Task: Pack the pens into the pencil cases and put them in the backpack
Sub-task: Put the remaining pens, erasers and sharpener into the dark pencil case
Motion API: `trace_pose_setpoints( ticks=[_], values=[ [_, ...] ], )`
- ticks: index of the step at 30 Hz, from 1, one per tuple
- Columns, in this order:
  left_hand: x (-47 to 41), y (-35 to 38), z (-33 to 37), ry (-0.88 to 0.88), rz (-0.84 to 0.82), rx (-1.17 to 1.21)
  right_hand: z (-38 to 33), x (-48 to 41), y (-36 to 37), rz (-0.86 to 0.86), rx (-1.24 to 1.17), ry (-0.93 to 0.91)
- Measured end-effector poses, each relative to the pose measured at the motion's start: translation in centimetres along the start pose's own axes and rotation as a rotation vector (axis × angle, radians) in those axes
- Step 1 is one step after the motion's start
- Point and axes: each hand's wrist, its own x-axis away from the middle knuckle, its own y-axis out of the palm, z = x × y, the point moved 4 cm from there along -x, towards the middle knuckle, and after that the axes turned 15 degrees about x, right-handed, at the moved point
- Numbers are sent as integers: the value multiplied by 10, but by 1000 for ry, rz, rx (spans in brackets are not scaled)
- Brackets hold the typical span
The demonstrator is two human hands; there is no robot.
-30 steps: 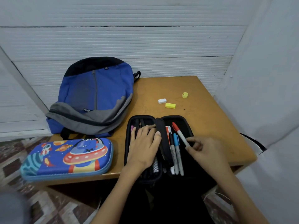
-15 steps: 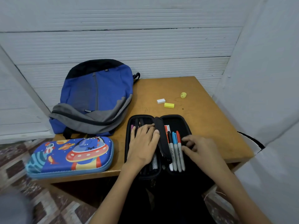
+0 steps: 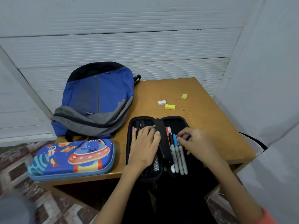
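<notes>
A black pencil case (image 3: 175, 119) lies open at the table's front edge, partly overhanging it. My left hand (image 3: 144, 146) rests flat on its left half, covering several pens there. In the right half a black marker (image 3: 171, 152), a blue marker (image 3: 176, 153) and a red marker (image 3: 183, 160) lie side by side. My right hand (image 3: 197, 143) hovers over them, its fingertips touching the red marker's cap end, which they mostly hide. A blue cartoon-print pencil case (image 3: 72, 159) lies zipped at the front left. The blue and grey backpack (image 3: 97, 97) lies at the back left.
On the wooden table (image 3: 210, 123) behind the black case sit a white eraser (image 3: 161, 102), a yellow eraser (image 3: 169, 107) and a small yellow sharpener-like piece (image 3: 184, 96). White walls close in behind and on the right. Patterned floor shows at the left.
My right hand laid the red marker into the right half beside the blue one, then slid its fingers up to the cap end. My left hand stayed flat on the case.
</notes>
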Motion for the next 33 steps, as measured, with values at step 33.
trace_pose_setpoints(
  ticks=[33],
  values=[
    [-1, 0, -1, -5, -2, 7, -13, -87, -2, 13, 238, -254]
  ],
)
